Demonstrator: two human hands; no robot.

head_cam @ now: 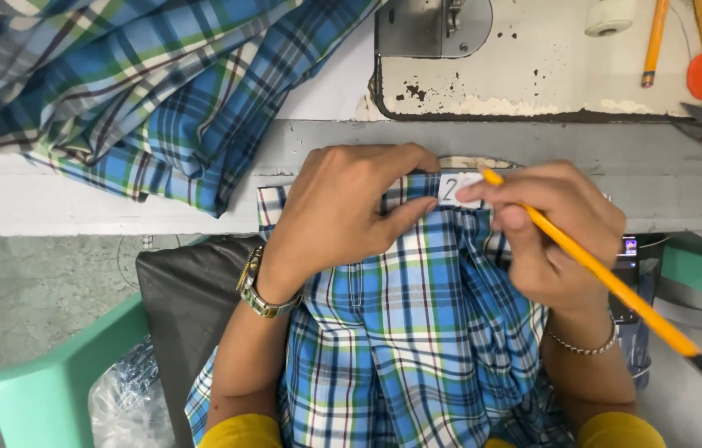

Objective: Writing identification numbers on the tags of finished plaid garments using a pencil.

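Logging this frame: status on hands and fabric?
Left hand pressing plaid garment at table edge. Right hand holds yellow pencil, fingertip on white tag. Nothing obstructing.

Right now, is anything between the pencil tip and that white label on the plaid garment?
Nothing visible. The right hand holds the yellow pencil with its tip at the white label; the left hand presses the plaid garment beside it.

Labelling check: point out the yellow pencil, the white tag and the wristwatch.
yellow pencil (608, 278), head view, mid-shaft.
white tag (453, 189), head view, its visible face.
wristwatch (256, 286), head view, metal band on left wrist.
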